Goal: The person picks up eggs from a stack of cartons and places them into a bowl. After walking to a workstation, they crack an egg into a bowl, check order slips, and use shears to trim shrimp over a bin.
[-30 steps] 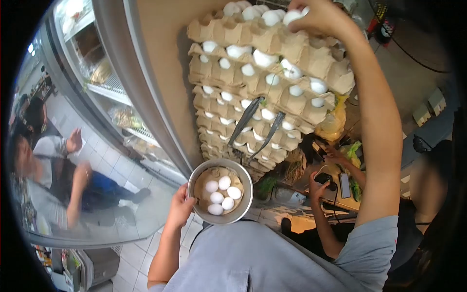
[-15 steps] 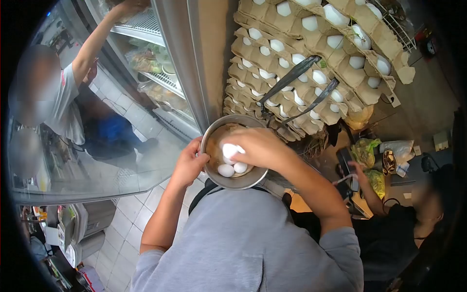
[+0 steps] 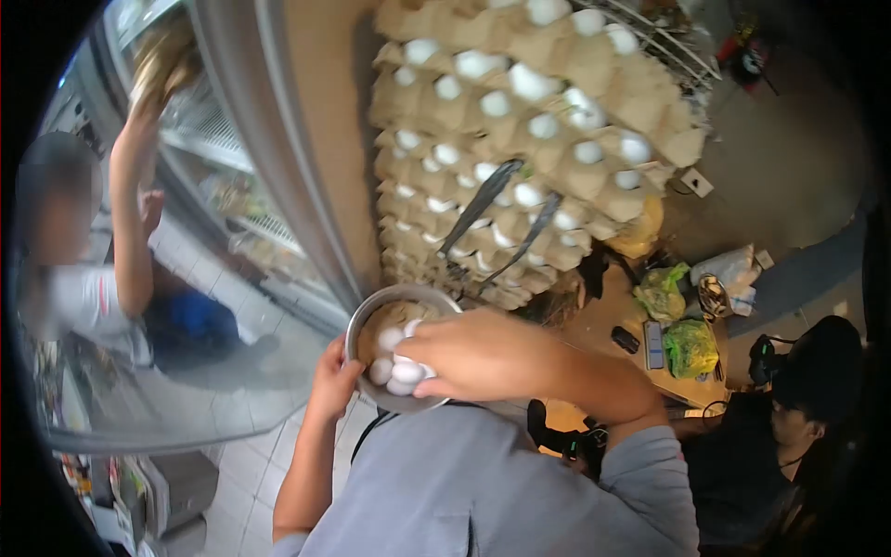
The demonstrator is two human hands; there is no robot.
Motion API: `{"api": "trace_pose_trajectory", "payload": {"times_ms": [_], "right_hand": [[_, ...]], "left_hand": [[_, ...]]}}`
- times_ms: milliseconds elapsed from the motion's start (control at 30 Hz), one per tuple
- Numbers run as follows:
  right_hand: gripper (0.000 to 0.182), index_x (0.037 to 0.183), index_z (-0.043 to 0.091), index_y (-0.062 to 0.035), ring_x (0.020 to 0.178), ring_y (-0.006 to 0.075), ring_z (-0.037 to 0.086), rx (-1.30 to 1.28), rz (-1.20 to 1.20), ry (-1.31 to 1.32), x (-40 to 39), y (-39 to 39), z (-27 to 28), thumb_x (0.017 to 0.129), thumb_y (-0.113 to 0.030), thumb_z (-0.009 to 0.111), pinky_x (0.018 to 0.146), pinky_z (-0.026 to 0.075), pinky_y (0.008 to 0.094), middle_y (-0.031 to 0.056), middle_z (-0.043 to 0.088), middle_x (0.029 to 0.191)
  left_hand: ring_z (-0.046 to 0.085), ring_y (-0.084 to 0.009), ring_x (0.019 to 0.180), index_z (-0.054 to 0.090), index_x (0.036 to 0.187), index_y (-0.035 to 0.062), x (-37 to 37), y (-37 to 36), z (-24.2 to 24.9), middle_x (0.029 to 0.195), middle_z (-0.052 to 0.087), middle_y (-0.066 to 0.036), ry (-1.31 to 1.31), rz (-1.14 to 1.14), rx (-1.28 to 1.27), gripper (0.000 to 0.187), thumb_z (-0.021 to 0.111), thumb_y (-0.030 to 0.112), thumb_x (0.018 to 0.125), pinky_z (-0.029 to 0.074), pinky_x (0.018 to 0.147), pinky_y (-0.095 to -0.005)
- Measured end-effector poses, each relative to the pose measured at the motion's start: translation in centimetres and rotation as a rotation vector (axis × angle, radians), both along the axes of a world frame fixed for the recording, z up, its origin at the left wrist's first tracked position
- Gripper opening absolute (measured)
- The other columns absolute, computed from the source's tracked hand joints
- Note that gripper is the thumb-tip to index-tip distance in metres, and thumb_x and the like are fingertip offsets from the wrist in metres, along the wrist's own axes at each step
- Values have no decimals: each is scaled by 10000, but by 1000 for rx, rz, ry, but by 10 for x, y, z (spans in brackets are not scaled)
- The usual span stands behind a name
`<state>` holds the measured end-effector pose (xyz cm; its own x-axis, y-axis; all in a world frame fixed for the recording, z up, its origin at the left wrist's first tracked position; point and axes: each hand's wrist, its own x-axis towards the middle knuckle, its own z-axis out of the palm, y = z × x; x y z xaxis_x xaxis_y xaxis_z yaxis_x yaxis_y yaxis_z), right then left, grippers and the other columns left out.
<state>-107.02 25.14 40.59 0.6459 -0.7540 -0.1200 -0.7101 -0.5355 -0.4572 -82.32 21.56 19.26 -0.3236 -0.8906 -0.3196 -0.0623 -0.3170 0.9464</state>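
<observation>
Left hand [image 3: 332, 381]: Gripped the bowl [image 3: 364, 310] at the left of its rim, closed around the edge with thumb at the lip and fingers against the outside.
Right hand [image 3: 473, 348]: Reached into the bowl from the right, fingers partly curled over the eggs [image 3: 380, 371]. Touched or nearly touched several; blurred, so impossible to tell whether any was clasped.
Eggs: Lay clustered low in the bowl, close together and partly covered by the right hand. Looked smooth, light and rigid, probably brittle and rather slippery. Seemed best taken one by one, with soft fingertips around the widest part, and set down without knocking.
Bowl: Stood just in front of the grey shirt [image 3: 427, 473], opening toward the camera. Looked like stiff, thin metal, probably modest in weight even with its load. Seemed best held by the rim and side wall, kept level against rolling.
Egg trays [image 3: 617, 97]: Rose in a tall stack beyond the bowl, with white shells in the cups. Looked like moulded pulp, likely to flex or crumple under a hard pinch. Seemed to call for broad support from below.
Black straps [image 3: 483, 204]: Hung across the front of the stack.
</observation>
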Motion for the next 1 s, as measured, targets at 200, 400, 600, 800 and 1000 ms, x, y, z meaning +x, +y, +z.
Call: {"api": "trace_pose_trajectory", "payload": {"times_ms": [200,400,600,800,1000], "right_hand": [[285,1041,699,-16,758,190,648,-979,-469,-197,-144,-38,196,893,-259,679,677,507,321,107,696,866],[559,1254,599,-33,819,162,639,-460,-906,496,-231,-157,209,804,-315,773,661,520,320,84,674,925],[449,1185,600,-84,774,145,605,-601,-608,99,-263,-163,218,796,-260,738,629,504,303,75,660,948],[397,1129,670,-126,800,103,565,-349,-1009,-145,-282,-173,222,793,-327,735,623,519,313,-3,587,865],[531,1101,668,-99,916,182,616,-437,-987,279,-272,-189,218,744,-471,795,635,565,387,55,657,994]], "left_hand": [[520,-79,681,556,1297,-3,-1,1,0,901,596,-3,72,54,-11,521,545,-23,777,428,526,-234],[544,-80,745,572,1272,-17,-15,-4,11,928,610,-2,66,1,13,505,537,-68,771,443,636,-214],[572,-94,711,543,1309,-13,-17,-2,7,963,627,-17,91,40,28,528,525,-59,783,459,567,-222],[550,-87,659,526,1335,-4,-14,-1,7,931,616,-14,89,48,27,554,516,-58,784,440,529,-220],[535,-82,648,529,1336,-4,-14,-1,3,912,608,-7,74,66,-16,555,522,-57,783,429,522,-222]]}}
